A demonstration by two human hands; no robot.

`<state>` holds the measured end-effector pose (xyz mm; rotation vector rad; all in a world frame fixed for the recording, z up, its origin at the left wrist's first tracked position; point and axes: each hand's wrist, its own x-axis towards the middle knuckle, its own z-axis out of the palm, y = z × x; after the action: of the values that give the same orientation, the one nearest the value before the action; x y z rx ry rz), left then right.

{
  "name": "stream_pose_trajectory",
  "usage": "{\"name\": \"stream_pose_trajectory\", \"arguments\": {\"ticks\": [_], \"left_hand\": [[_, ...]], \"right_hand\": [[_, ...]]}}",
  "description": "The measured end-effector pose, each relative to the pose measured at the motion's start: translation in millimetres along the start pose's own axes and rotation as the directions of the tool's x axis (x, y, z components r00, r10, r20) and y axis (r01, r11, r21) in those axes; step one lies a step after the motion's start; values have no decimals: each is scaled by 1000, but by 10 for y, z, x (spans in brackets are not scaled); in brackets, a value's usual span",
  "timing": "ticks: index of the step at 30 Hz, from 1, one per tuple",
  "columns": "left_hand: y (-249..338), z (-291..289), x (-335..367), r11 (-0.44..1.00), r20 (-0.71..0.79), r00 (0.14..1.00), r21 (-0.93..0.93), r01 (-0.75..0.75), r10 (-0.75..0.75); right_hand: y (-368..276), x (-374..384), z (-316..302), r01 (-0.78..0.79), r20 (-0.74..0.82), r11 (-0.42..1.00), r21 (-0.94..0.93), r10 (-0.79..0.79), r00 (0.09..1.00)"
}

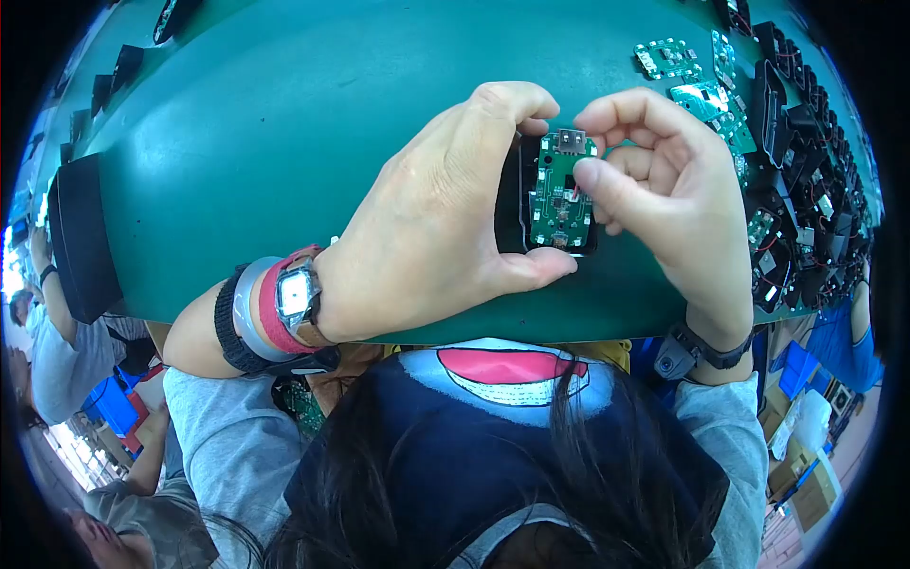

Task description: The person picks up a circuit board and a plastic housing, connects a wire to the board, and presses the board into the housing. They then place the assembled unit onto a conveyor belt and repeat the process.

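Observation:
My left hand (431, 223) grips a black plastic housing (512, 204) from its left side, thumb under it and fingers over its top. A small green circuit board (557, 190) with a metal socket at its top lies in the housing. My right hand (664, 190) pinches the board's right edge with thumb and forefinger. Both hands hover over the green work table (284, 123). A watch and wristbands sit on my left wrist, a black band on my right.
Loose green circuit boards (678, 62) lie at the table's far right. A pile of black housings with wired boards (806, 190) fills the right edge. A black bin (81, 237) stands at the left edge. Other people sit at lower left.

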<state>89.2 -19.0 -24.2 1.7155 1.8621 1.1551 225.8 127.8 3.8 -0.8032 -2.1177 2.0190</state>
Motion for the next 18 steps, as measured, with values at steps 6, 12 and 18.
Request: {"name": "stream_pose_trajectory", "arguments": {"ticks": [6,12,18], "left_hand": [[-4,1,9,997,-5,999,-59,40,-40],[-40,-20,8,989,16,998,-128,69,-67],[-27,-14,36,995,6,1000,-96,16,-15]], "right_hand": [[110,101,-85,-116,100,978,171,100,990],[110,124,-125,-2,-7,971,240,4,1000],[147,119,-76,-71,46,997,-11,71,996]]}}
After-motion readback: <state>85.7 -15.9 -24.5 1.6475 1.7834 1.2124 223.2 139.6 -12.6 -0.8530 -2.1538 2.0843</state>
